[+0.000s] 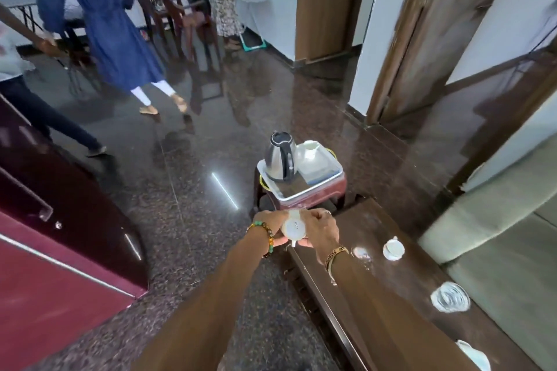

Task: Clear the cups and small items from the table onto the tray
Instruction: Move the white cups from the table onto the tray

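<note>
1. Hands: the left hand (268, 224) and the right hand (319, 229) meet in front of the person, and each curls its fingers round one side of the white cup (294, 227). Both hands grip it.
2. White cup: it is held in the air over the floor, just short of the near edge of the tray (301, 197) and beside the far corner of the worktop (376, 295). Its flat base faces the camera and its handle points down toward the person. A second white piece shows just beyond it between the hands; what it is cannot be told.
3. Tray: a white rectangular tray rests on a low maroon stool (330, 190). A steel electric kettle (280, 159) stands upright on its left half. A white jug (310, 149) stands at its far right corner, just beside the kettle.
4. Worktop: a dark wooden surface to the person's right. It carries a small white cup (393, 248), a small clear glass piece (360, 252) to its left, and a clear glass dish (450, 297) nearer the person. A white item (473, 355) lies at the frame's bottom edge, partly cut off.
5. Wrists: a bead bracelet (266, 235) sits on the left wrist and a gold band (336, 254) on the right.
6. Surroundings: a grey-green sofa (497, 220) stands along the worktop's far side. Two people stand at the far left, well apart from the tray.
</note>
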Tool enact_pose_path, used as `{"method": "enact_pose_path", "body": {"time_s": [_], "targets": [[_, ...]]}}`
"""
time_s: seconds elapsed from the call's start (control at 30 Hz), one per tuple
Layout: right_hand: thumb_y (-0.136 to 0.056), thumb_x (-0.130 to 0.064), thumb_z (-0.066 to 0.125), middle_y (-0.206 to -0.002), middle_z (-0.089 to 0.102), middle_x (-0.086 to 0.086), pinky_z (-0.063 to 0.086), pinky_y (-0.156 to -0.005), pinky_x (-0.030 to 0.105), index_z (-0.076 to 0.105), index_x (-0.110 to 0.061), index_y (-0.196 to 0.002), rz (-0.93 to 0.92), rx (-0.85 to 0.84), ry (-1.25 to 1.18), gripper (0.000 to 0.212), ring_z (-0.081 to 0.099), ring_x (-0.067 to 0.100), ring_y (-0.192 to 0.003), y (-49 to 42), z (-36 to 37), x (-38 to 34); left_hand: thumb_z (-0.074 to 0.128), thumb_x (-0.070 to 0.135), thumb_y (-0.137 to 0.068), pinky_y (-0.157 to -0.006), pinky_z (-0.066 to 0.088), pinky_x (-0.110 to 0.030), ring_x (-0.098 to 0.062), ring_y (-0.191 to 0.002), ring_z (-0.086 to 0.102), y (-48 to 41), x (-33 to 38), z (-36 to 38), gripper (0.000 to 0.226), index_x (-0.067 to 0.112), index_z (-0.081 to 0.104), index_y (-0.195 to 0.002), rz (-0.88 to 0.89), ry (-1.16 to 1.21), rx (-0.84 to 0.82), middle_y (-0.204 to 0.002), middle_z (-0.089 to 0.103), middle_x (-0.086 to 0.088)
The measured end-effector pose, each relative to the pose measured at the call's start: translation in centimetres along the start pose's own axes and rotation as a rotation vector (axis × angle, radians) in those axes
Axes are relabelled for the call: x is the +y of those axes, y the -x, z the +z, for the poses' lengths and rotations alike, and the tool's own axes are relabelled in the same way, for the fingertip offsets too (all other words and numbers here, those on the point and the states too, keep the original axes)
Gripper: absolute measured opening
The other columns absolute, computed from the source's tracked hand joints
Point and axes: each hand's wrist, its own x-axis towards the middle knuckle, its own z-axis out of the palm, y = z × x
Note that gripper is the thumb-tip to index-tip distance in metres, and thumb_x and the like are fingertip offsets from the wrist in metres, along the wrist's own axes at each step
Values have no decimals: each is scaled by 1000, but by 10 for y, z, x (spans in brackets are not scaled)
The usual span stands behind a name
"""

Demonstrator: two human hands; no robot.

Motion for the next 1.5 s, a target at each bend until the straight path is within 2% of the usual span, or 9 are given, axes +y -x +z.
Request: {"method": "enact_pose_path", "body": {"time_s": [0.17, 0.37, 0.53, 0.67, 0.77, 0.97, 1.03, 1.27, 1.5], "targets": [[-82, -34, 74, -100, 73, 10, 65, -75, 47, 65, -24, -81, -3, -24, -28, 14, 72, 27, -92, -42, 31, -43, 66, 6, -85, -61, 56, -40, -33, -99, 65, -27, 50, -12, 29, 2, 59, -114, 37, 104, 11, -113, 65, -21], [-84, -34, 70, -103, 73, 10, 65, -70, 40, 66, -17, -97, -20, -28, -12, 22, 71, 27, -96, -89, 81, -78, 66, 8, -86, -56, 55, -33, -26, -90, 64, -69, 105, -39, 22, 5, 58, -107, 69, 112, -15, -109, 64, -17], [-87, -30, 71, -107, 71, 12, 65, -72, 44, 65, -9, -110, 50, -39, -4, 31, 70, 28, -97, -118, 127, -89, 61, 5, -86, -73, 57, -42, -34, -104, 63, -117, 131, -64, 34, 3, 58, -119, -7, 115, -32, -117, 63, -21], [-89, -30, 70, -110, 70, 12, 61, -68, 36, 68, -8, -113, 30, -7, -20, 32, 70, 30, -101, -157, 168, -121, 65, 9, -86, -70, 56, -41, -28, -87, 64, -157, 188, -82, 11, 8, 61, -96, 23, 51, -50, -98, 65, -16], [-84, -29, 72, -104, 72, 13, 61, -84, 50, 69, -9, -104, 22, 20, -92, 28, 70, 32, -99, -177, 173, -143, 67, 11, -85, -58, 56, -36, -28, -87, 64, -170, 224, -75, 9, 12, 58, -87, 30, 0, -85, -93, 64, -13], [-80, -32, 73, -105, 73, 12, 57, -94, 52, 67, -17, -87, 22, 166, -132, 17, 68, 32, -104, -220, 149, -170, 72, 11, -80, -79, 59, -48, -29, -87, 64, -212, 260, -25, 16, 13, 57, -84, 61, -130, -150, -87, 63, -10], [-83, -31, 74, -104, 74, 14, 56, -95, 52, 68, -14, -90, 43, 198, -138, 19, 69, 33, -103, -233, 135, -168, 72, 12, -81, -67, 61, -40, -26, -84, 65, -222, 259, -5, 14, 13, 60, -89, 40, -167, -174, -90, 66, -11], [-81, -32, 73, -83, 70, 2, 63, -77, 50, 67, -20, -80, 59, 294, -178, 13, 71, 26, -86, -282, 84, -176, 69, 17, -85, -79, 58, -43, -30, -102, 64, -248, 281, 74, 10, 13, 61, -87, 14, -259, -241, -106, 67, -14], [-64, -40, 69, -83, 71, 2, 65, -65, 45, 65, -23, -75, 67, 347, -218, 21, 72, 24, -85, -329, 39, -199, 67, 12, -86, -83, 57, -47, -28, -84, 63, -282, 305, 144, 12, 14, 57, -81, 35, -334, -295, -87, 62, -11]]}}
